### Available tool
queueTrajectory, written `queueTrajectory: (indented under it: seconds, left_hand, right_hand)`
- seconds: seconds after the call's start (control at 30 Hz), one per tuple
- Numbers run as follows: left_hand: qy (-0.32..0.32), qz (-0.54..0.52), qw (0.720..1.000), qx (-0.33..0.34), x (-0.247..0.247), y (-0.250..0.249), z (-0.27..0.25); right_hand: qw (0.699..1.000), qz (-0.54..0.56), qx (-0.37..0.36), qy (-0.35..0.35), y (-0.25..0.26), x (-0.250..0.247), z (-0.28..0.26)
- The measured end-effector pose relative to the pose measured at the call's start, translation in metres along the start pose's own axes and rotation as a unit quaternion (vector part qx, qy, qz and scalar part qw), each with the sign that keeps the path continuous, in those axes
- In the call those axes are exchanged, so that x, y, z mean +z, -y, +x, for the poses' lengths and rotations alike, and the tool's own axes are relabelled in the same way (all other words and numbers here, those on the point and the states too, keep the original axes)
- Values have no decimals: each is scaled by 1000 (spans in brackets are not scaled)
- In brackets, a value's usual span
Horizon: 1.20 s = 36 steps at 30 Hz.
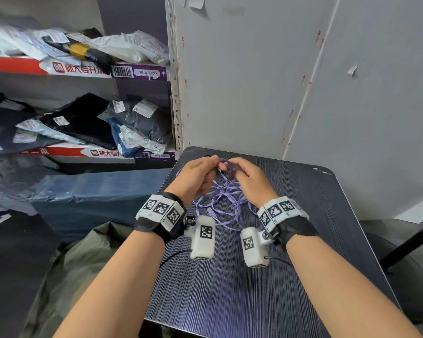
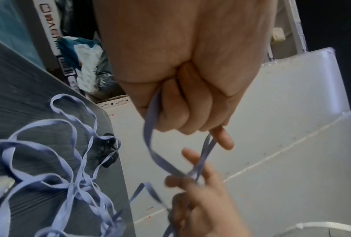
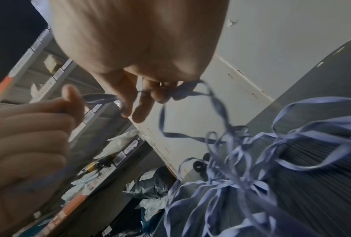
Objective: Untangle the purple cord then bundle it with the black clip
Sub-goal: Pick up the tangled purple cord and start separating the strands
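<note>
The purple flat cord (image 1: 226, 200) lies in a loose tangle on the dark striped table (image 1: 254, 301), and a strand rises to both hands near the far left corner. My left hand (image 1: 214, 162) grips that strand in curled fingers (image 2: 182, 112). Close beside it, my right hand (image 1: 231, 167) pinches a loop of the same cord (image 3: 190, 91) between its fingertips (image 2: 176, 181). The black clip (image 2: 108, 154) rests on the table by the far edge, under cord loops and apart from both hands. It also shows behind the tangle as the clip (image 3: 199, 164).
Shelves stacked with bagged parcels (image 1: 83, 123) stand to the left. White panels (image 1: 254, 81) rise just behind the table. A blue wrapped bundle (image 1: 95, 191) and green cloth (image 1: 71, 264) lie at lower left, and a dark round seat (image 1: 405, 284) is at right.
</note>
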<state>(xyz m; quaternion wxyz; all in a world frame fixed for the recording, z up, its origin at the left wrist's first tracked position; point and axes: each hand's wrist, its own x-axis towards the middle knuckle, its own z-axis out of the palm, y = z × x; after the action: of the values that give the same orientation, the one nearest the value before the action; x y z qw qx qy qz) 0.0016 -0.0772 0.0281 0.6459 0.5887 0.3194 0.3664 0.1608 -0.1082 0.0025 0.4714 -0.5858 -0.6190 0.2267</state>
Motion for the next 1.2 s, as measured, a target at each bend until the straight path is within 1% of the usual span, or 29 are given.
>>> queueTrajectory:
  seconds: [0.1,0.23,0.3,0.4,0.47,0.53,0.6,0.67,0.77,0.83,0.87,0.9,0.93,0.97,1.0,1.03,1.2]
  left_hand:
    - [-64,-69,995,31,-11,1,3]
    - [-141,-95,984,61,-21,1,6]
    - [-170,-110,977,71,-22,0,7]
    - [-227,-133,961,82,-31,-4,6]
    - [-255,-134,954,88,-39,-7,5]
    - [-257,-124,954,92,-45,-9,4]
    - [-228,-97,965,89,-45,-8,4]
    - [-182,-69,977,91,-40,-8,4]
    - [-127,-40,986,97,-29,-10,4]
    - [-106,-26,989,98,-21,-13,4]
    - [-99,-18,990,98,-18,-14,4]
    - [-94,-10,991,98,-15,-15,4]
    - [-91,-6,991,99,-14,-16,4]
    - [-91,-7,991,98,-13,-17,4]
    - [-92,-11,991,97,-13,-18,4]
    - [-94,-17,991,96,-14,-19,3]
    - [-91,-47,991,86,-19,-21,0]
  right_hand:
    - [997,-53,47,29,-14,-6,-4]
    - [983,-123,105,81,-29,-6,-10]
    - [978,-150,124,71,-33,-5,-11]
    - [967,-220,122,26,-40,-8,-11]
    - [953,-272,134,10,-45,-12,-12]
    - [927,-342,153,7,-45,-15,-12]
    - [906,-393,155,10,-40,-15,-9]
    - [904,-407,132,12,-31,-9,-6]
    - [926,-368,81,-10,-7,5,-1]
    - [944,-326,30,-28,9,16,7]
    - [956,-293,9,-25,15,21,10]
    - [973,-230,-2,-14,21,26,13]
    - [991,-132,9,0,26,30,15]
    - [999,-23,38,15,33,33,14]
    - [996,60,66,20,35,35,12]
    - [992,97,74,15,36,35,11]
    - [998,45,0,-37,23,27,9]
